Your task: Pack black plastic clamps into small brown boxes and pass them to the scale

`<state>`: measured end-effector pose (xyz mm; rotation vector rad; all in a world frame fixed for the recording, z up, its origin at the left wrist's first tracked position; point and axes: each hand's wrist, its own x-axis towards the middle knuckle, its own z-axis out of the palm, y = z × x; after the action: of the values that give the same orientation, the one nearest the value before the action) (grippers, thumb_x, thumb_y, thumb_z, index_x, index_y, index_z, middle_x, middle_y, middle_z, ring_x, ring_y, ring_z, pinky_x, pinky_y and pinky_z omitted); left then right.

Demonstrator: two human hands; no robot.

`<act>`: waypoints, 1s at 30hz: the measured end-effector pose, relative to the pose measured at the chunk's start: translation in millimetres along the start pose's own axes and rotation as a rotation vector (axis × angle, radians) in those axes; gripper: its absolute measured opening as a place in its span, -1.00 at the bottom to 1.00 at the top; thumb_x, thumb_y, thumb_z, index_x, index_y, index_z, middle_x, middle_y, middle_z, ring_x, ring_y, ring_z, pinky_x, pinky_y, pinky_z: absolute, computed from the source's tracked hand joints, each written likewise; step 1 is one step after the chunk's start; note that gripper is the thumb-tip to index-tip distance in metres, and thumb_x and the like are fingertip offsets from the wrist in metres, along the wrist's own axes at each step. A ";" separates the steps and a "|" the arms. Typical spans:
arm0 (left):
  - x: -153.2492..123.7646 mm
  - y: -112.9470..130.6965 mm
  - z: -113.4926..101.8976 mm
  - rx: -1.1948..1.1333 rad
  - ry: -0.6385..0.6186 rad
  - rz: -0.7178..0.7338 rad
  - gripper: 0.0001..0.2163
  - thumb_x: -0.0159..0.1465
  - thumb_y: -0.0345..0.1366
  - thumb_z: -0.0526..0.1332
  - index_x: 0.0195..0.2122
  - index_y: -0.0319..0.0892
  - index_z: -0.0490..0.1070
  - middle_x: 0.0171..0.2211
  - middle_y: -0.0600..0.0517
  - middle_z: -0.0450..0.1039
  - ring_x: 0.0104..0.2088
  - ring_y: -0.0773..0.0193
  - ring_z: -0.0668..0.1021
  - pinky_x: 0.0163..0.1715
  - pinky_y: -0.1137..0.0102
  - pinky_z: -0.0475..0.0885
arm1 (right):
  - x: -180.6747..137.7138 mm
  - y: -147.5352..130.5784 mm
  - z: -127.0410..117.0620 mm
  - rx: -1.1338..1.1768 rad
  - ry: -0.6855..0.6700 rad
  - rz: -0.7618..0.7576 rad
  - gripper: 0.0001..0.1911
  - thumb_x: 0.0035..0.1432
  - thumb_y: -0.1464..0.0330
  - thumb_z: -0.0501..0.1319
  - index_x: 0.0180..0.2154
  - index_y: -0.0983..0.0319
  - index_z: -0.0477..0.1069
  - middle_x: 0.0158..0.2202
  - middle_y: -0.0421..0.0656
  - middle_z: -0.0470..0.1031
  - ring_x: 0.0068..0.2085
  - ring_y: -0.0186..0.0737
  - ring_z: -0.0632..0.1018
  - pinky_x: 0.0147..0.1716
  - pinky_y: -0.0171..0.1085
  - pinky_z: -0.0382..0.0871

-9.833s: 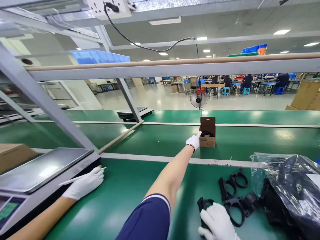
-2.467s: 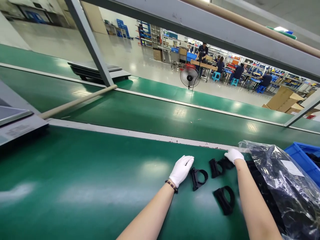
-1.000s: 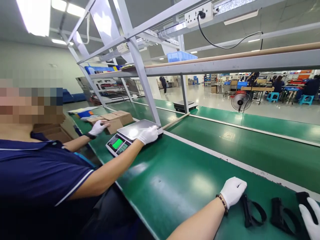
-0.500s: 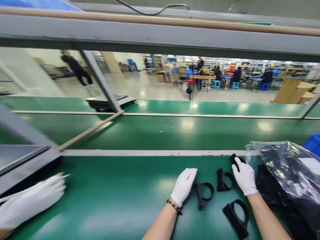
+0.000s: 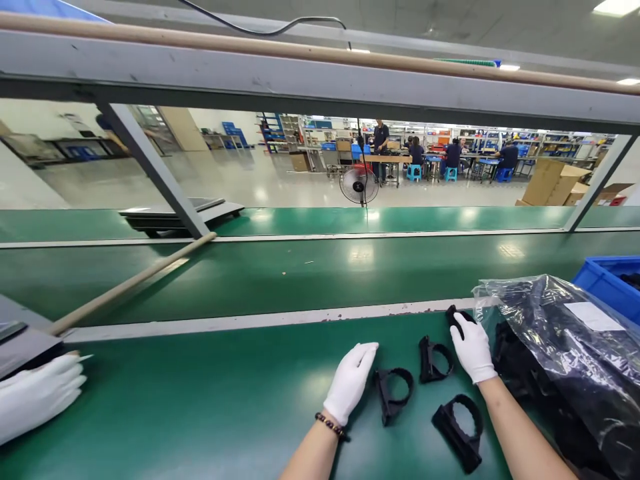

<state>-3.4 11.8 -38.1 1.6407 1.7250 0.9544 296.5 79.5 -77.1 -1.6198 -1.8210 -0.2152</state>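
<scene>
My right hand [image 5: 473, 347], in a white glove, has its fingers closed on a black ring-shaped part [image 5: 451, 316] near the back edge of the green work surface. Much of that part is hidden under my fingers. My left hand [image 5: 349, 383], gloved in white with a beaded bracelet at the wrist, rests on the surface with fingers extended and nothing visible in them. Just right of it lies a black ring with a straight base [image 5: 387, 400]. Two similar black rings lie further right, one farther back [image 5: 429, 360] and one nearer [image 5: 457, 440].
A clear plastic bag [image 5: 565, 347] of black items lies at the right, before a blue bin [image 5: 600, 280]. A co-worker's white-gloved hand [image 5: 43, 397] is at the left edge. A wooden rod [image 5: 135, 283] and metal posts stand beyond; a fan [image 5: 359, 185] is behind.
The view has shifted, bringing more of the blue bin into sight. Both my hands stay by the same parts, and the black rings lie in the same arrangement.
</scene>
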 end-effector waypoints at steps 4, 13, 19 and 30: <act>-1.8 -0.3 2.1 -0.016 -0.004 0.007 -0.62 0.29 -0.07 0.01 -0.10 -0.10 0.53 0.01 0.00 0.52 0.15 0.13 0.43 0.26 0.16 0.19 | -5.7 2.4 3.1 0.023 -0.031 -0.001 -0.59 0.30 0.24 -0.01 0.04 0.29 0.39 -0.17 -0.01 0.55 -0.15 -0.09 0.53 0.04 -0.09 0.23; -2.9 -0.7 -0.1 -0.078 -0.005 -0.017 -0.54 0.32 -0.02 -0.09 -0.07 -0.12 0.51 0.07 -0.01 0.47 0.20 0.13 0.38 0.28 0.16 0.18 | -3.6 -0.5 0.7 0.027 -0.021 -0.001 -0.61 0.32 0.25 -0.01 0.04 0.30 0.39 -0.17 -0.01 0.54 -0.15 -0.09 0.52 0.07 -0.06 0.20; 1.8 -9.8 1.4 -0.116 -0.021 -0.019 -0.52 0.31 0.02 -0.09 -0.06 -0.12 0.50 0.07 0.00 0.47 0.21 0.14 0.36 0.30 0.14 0.13 | 3.7 2.6 6.0 0.012 -0.033 -0.009 -0.64 0.31 0.28 0.01 0.03 0.27 0.40 -0.22 -0.06 0.54 -0.16 -0.14 0.52 0.10 -0.07 0.17; 1.7 -1.1 4.0 -0.163 0.027 -0.041 -0.58 0.27 0.01 0.01 -0.11 -0.12 0.51 0.01 -0.03 0.51 0.13 0.11 0.45 0.26 0.13 0.20 | 4.3 5.4 3.8 0.031 -0.046 0.004 -0.66 0.30 0.33 0.02 0.04 0.24 0.40 -0.13 -0.05 0.53 -0.11 -0.10 0.50 0.20 0.07 0.01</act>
<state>-1.0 13.9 -41.2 1.4891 1.6462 1.0722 300.1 86.2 -79.2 -1.6193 -1.8463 -0.1479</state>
